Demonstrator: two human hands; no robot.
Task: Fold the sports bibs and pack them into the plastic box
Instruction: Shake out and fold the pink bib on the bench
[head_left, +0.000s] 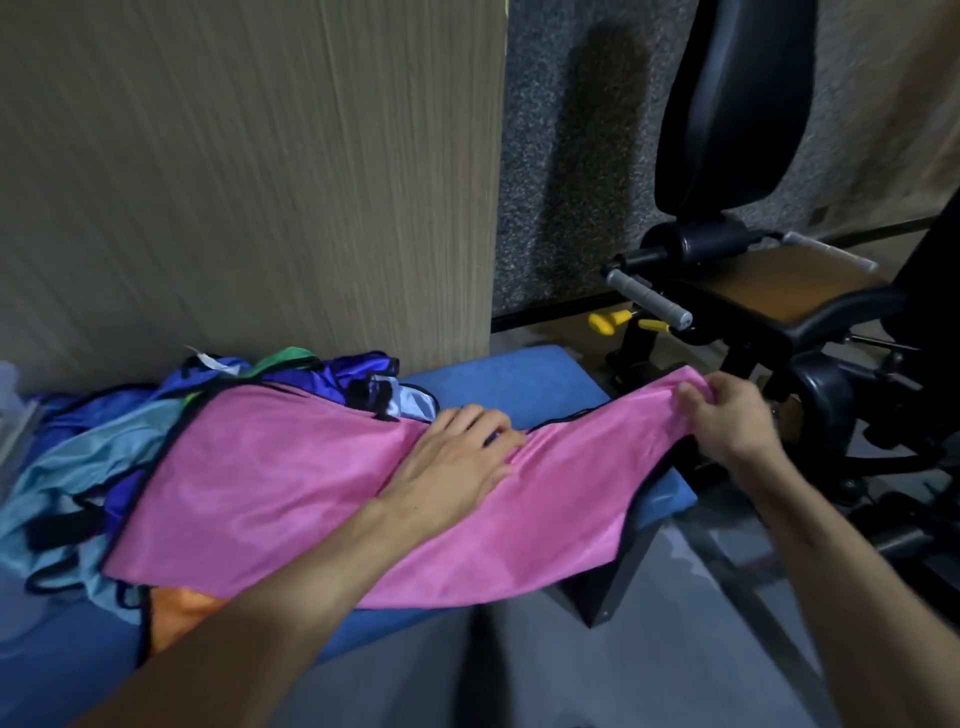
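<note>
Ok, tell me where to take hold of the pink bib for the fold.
Probably grip the pink bib at its black-trimmed left edge, reaching in from the left. The right hand already pinches the right end and the left hand lies flat mid-cloth, so that edge lies free.

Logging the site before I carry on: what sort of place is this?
Probably a gym or fitness room: a padded exercise machine with grip handles, a blue bench, and a pile of sports bibs.

1. Dim indoor light; colours muted, source not visible.
2. Soft dark shadow on grey carpeted wall (597, 156) at 1 o'clock.
3. Motion blur throughout, strongest on forearms at 6–7 o'clock.
4. Wide-angle bending at edges; wood panel (234, 171) grain slants.
</note>
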